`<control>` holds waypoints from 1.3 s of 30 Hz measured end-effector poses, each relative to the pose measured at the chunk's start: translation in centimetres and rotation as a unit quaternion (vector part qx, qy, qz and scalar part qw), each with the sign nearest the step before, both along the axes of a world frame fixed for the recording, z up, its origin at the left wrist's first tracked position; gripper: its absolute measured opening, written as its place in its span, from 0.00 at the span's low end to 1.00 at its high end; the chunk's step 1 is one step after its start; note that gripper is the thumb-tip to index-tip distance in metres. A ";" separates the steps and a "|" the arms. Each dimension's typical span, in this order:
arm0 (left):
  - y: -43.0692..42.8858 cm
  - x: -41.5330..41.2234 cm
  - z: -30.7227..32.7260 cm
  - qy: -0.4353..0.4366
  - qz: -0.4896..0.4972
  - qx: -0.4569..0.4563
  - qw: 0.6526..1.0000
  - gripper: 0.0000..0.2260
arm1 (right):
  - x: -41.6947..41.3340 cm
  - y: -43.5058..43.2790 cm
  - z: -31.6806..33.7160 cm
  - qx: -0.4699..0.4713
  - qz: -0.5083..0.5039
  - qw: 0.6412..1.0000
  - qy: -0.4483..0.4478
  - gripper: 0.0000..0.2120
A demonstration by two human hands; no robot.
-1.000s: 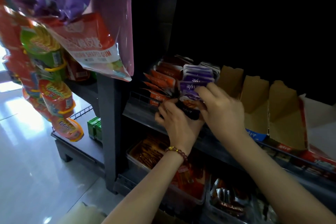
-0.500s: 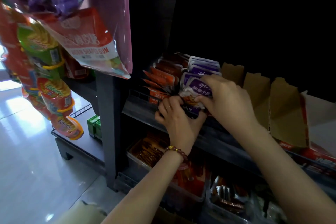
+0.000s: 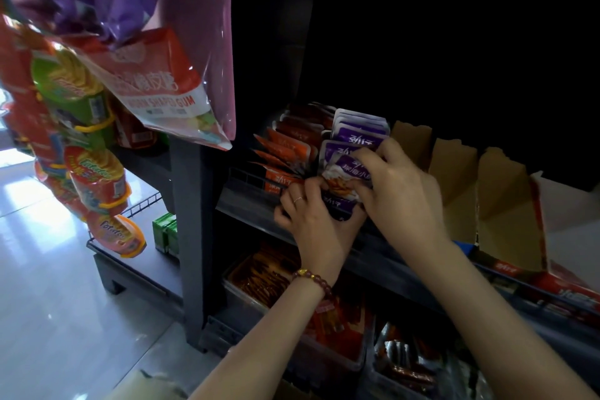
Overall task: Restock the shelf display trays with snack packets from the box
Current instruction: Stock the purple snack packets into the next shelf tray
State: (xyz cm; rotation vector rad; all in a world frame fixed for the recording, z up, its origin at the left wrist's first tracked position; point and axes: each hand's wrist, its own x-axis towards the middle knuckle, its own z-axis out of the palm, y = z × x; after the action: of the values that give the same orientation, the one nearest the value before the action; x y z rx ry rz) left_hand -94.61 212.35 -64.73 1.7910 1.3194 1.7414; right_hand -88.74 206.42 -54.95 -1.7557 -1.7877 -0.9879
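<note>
purple snack packets (image 3: 349,169) | left hand (image 3: 311,224): grip pinching them | right hand (image 3: 399,191): same

Mid-frame, both hands, left hand (image 3: 316,224) and right hand (image 3: 401,191), grip purple snack packets (image 3: 349,169) beside orange packets (image 3: 285,153) on the shelf (image 3: 246,201).

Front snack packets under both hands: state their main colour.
The flat snack packets are purple with white edges, seen in the head view.
</note>
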 end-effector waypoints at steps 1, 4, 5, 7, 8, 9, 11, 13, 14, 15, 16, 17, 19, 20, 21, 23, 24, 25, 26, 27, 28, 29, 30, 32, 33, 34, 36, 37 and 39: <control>0.1 0.0 -0.1 0.004 0.003 0.002 1.000 0.25 | 0.2 0.0 0.0 0.007 -0.006 1.000 -0.010 0.22; 0.1 0.1 -0.3 0.011 0.006 0.005 1.000 0.26 | 0.5 0.0 0.1 0.027 -0.019 0.999 -0.039 0.21; 0.1 0.1 -0.3 0.012 0.007 0.003 1.000 0.26 | 0.5 -0.1 0.2 0.025 -0.020 0.999 -0.043 0.21; 0.1 0.1 -0.4 0.016 0.007 0.001 1.000 0.25 | 0.6 0.0 0.1 0.016 -0.018 0.999 -0.047 0.18; 0.1 0.1 -0.4 0.018 0.006 0.001 1.000 0.25 | 0.6 0.2 0.0 0.009 -0.015 0.999 -0.049 0.17; 0.0 0.1 -0.3 0.018 0.007 0.001 1.000 0.25 | 0.7 0.3 0.0 0.001 -0.009 0.999 -0.050 0.18; 0.0 0.1 -0.2 0.017 0.009 -0.002 1.000 0.24 | 1.0 0.7 0.1 -0.010 0.000 0.998 -0.056 0.20; -0.1 0.1 -0.1 0.010 0.003 -0.003 1.000 0.24 | 1.3 0.8 0.4 -0.013 0.001 0.998 -0.063 0.21; -0.1 0.1 -0.1 0.006 -0.002 -0.003 1.000 0.23 | 1.5 0.8 0.7 -0.013 0.004 0.998 -0.066 0.22; -0.2 0.1 -0.1 0.003 -0.005 -0.003 1.000 0.23 | 1.6 0.8 0.9 -0.014 0.011 0.998 -0.068 0.22; -0.2 0.0 0.0 0.002 -0.006 -0.004 1.000 0.23 | 1.7 0.8 1.1 -0.017 0.020 0.997 -0.069 0.22; -0.2 0.0 0.0 0.004 -0.005 -0.006 1.000 0.22 | 1.8 0.9 1.3 -0.022 0.030 0.997 -0.067 0.22; -0.2 -0.1 0.0 0.011 0.000 -0.008 1.000 0.22 | 1.9 0.9 1.6 -0.034 0.046 0.996 -0.062 0.21; -0.2 -0.1 0.0 0.015 0.003 -0.008 1.000 0.22 | 2.0 0.9 1.7 -0.038 0.048 0.996 -0.060 0.21; -0.2 -0.1 0.1 0.016 0.005 -0.008 1.000 0.22 | 2.0 1.0 1.8 -0.042 0.049 0.996 -0.060 0.20; -0.2 -0.1 0.1 0.010 0.011 -0.007 1.000 0.22 | 2.3 0.9 1.9 -0.053 0.057 0.995 -0.060 0.20; -0.2 0.0 0.1 0.005 0.013 -0.004 1.000 0.22 | 2.4 1.0 2.1 -0.059 0.062 0.995 -0.059 0.20; -0.2 0.0 0.1 0.002 0.014 -0.002 1.000 0.22 | 2.5 1.0 2.2 -0.065 0.065 0.994 -0.059 0.21; -0.2 0.0 0.1 0.001 0.014 0.000 1.000 0.22 | 2.7 1.1 2.3 -0.072 0.067 0.993 -0.060 0.21; -0.2 0.0 0.0 0.000 0.013 0.000 1.000 0.23 | 2.8 1.2 2.4 -0.079 0.074 0.992 -0.059 0.21; -0.2 0.0 0.1 0.001 0.012 0.000 1.000 0.24 | 2.9 1.3 2.5 -0.083 0.085 0.992 -0.053 0.20; -0.2 0.0 0.0 0.003 0.013 0.000 1.000 0.25 | 2.9 1.3 2.6 -0.086 0.097 0.991 -0.045 0.19; -0.2 0.0 0.0 0.004 0.015 0.003 1.000 0.26 | 2.9 1.4 2.6 -0.088 0.107 0.990 -0.037 0.19; -0.1 0.0 -0.1 0.003 0.024 0.007 1.000 0.27 | 2.8 1.4 2.7 -0.090 0.114 0.989 -0.030 0.19; -0.1 0.1 -0.1 0.003 0.029 0.007 1.000 0.28 | 2.7 1.4 2.7 -0.092 0.115 0.989 -0.029 0.19; 0.0 0.1 0.0 0.002 0.034 0.005 0.999 0.28 | 2.7 1.4 2.8 -0.093 0.116 0.989 -0.027 0.19; 0.1 0.3 0.1 -0.002 0.040 -0.001 0.999 0.27 | 2.6 1.5 2.9 -0.102 0.117 0.988 -0.014 0.19; 0.1 0.4 0.1 -0.004 0.039 -0.005 0.999 0.27 | 2.5 1.5 3.0 -0.107 0.120 0.987 -0.005 0.19; 0.2 0.5 0.2 -0.007 0.033 -0.011 0.999 0.25 | 2.6 1.4 3.3 -0.116 0.126 0.985 0.007 0.21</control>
State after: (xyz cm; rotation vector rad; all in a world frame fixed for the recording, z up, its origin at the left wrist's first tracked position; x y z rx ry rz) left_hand -94.12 212.53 -64.49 1.7394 1.4019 1.7635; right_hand -86.10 207.82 -51.65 -1.6054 -2.1248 -0.6851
